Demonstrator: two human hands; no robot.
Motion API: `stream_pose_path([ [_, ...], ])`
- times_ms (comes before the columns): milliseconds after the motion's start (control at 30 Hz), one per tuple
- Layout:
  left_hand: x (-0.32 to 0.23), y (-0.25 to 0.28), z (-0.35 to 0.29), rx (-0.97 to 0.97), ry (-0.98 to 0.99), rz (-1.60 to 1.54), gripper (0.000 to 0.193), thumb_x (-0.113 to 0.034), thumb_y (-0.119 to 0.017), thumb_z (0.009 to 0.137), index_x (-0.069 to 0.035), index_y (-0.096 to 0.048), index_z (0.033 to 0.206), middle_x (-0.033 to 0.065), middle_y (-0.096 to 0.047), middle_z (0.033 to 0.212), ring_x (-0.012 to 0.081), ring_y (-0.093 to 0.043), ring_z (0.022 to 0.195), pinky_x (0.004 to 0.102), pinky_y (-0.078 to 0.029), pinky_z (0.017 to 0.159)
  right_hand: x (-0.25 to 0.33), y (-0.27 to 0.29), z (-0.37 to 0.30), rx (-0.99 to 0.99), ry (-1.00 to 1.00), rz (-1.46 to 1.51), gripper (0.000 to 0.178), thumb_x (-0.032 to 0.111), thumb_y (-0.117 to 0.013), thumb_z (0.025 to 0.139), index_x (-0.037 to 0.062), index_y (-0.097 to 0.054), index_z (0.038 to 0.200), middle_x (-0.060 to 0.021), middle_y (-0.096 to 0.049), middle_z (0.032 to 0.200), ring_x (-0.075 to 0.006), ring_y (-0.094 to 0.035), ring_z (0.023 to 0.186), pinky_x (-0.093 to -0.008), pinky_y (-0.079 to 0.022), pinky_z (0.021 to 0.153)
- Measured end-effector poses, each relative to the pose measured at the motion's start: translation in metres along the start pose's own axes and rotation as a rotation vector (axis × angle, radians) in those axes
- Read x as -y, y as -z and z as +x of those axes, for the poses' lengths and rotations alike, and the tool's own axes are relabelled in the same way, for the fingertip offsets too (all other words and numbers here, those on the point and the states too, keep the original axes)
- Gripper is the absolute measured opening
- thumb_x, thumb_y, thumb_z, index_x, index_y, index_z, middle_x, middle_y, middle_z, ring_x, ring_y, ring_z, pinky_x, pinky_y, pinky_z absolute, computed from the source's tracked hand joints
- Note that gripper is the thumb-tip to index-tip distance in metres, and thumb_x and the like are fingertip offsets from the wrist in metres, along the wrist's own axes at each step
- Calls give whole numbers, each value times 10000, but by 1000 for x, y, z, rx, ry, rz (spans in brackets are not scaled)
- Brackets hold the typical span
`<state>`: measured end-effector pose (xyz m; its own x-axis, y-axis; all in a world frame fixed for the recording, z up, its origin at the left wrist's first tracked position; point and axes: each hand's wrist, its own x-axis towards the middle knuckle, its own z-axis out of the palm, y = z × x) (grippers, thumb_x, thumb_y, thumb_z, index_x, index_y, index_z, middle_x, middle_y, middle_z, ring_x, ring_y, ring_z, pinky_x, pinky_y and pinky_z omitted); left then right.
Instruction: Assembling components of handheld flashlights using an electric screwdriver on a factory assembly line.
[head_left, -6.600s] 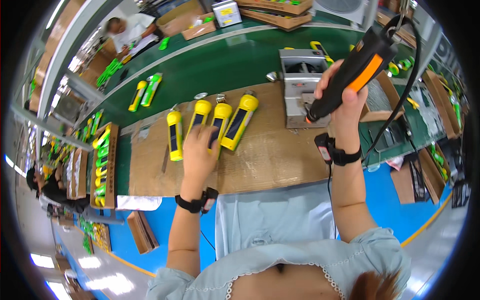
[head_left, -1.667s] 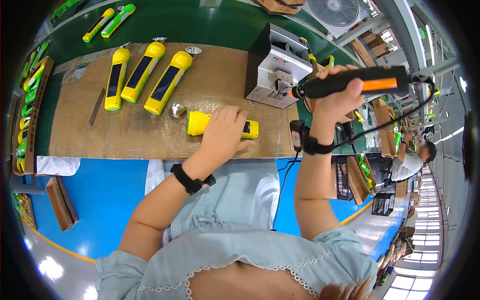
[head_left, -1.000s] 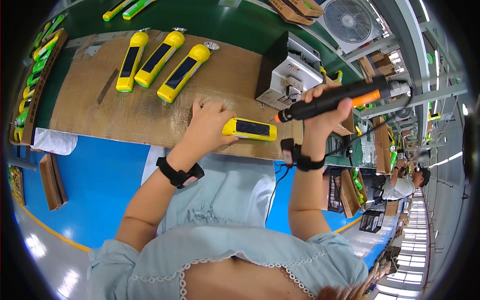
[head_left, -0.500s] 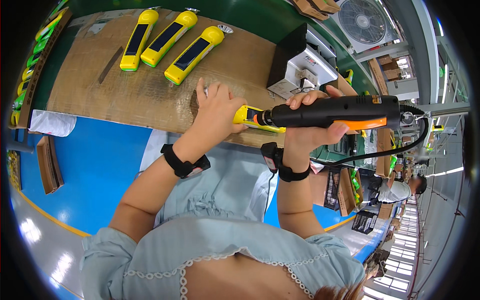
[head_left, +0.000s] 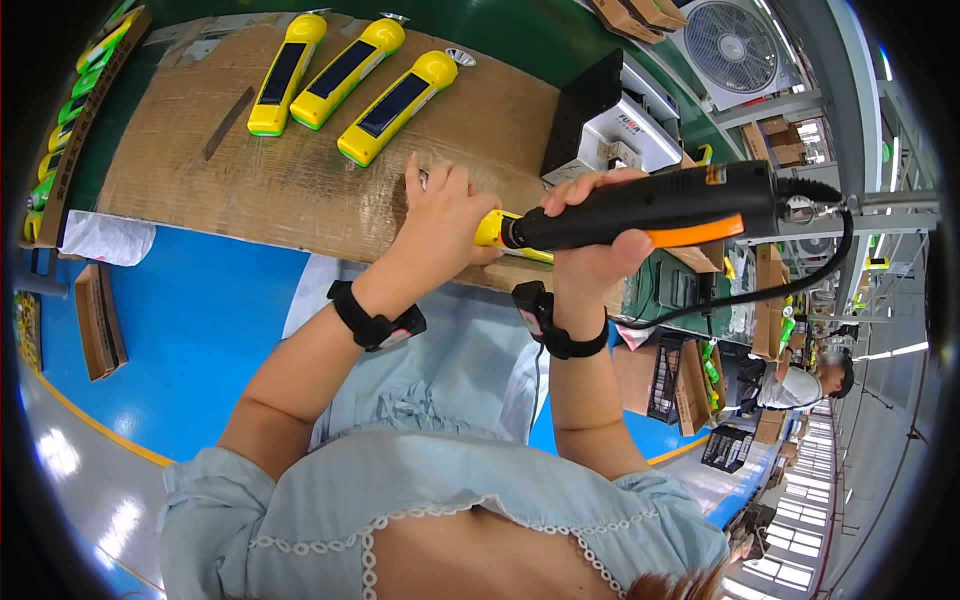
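My left hand is wrapped around a yellow flashlight lying near the front edge of the cardboard; the hand covers much of it. In my right hand is a black electric screwdriver with an orange lever, held nearly level. Its tip meets the flashlight just right of my left fingers; the exact contact point is hidden by the tool's nose. Farther back on the cardboard lie three yellow-and-green flashlights with dark panels: a left one, a middle one and a right one.
A cardboard sheet covers the bench. A white-and-black box-shaped device stands at the back right. The screwdriver's cable loops beside my right forearm. At far left, a box holds several flashlights. Another person is far right.
The screwdriver has shifted left with my right hand, and its rear end has swung slightly away from me. My left hand keeps its hold on the flashlight.
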<state>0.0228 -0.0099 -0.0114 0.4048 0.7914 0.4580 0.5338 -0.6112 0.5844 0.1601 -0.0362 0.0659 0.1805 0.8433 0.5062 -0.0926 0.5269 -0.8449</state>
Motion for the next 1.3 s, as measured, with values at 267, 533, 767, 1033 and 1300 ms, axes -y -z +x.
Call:
stream_pose_path([
  [267,-1,-2,0,3,-37,34,460,-279,-834,524,-124,-633,908,77,-486,932,288,-444,1035,618,-174,1026,0,-5,3,-45,-41,184,655,490,-774,686,9,-465,1007,-107,-549,750,-190,-569,638,-298,-485,593],
  [533,-4,4,4,114,-44,84,521,-270,-831,561,-135,-599,1008,60,-495,987,277,-443,1075,591,-193,1031,5,1,4,-77,51,136,585,452,-754,724,-3,-473,962,-107,-564,766,-187,-590,629,-294,-503,579],
  [767,-12,2,1,173,-71,70,526,-276,-822,580,-123,-582,1022,61,-500,1001,269,-450,1069,588,-181,1042,24,16,3,-112,126,112,653,547,-725,713,19,-457,987,-107,-560,759,-187,-590,625,-298,-511,565],
  [1033,-13,7,0,187,-136,54,506,-250,-780,646,-77,-544,1060,99,-488,1040,301,-432,1091,586,-159,1061,64,83,84,-293,445,29,497,439,-645,837,-17,-502,973,-121,-572,712,-220,-572,566,-310,-482,516],
  [1300,-19,17,-3,259,-142,51,502,-142,-728,658,-28,-506,1093,151,-457,1080,338,-418,1111,589,-144,1072,23,97,106,-348,426,-245,273,244,-589,904,12,-454,950,-98,-576,669,-166,-567,546,-261,-459,513],
])
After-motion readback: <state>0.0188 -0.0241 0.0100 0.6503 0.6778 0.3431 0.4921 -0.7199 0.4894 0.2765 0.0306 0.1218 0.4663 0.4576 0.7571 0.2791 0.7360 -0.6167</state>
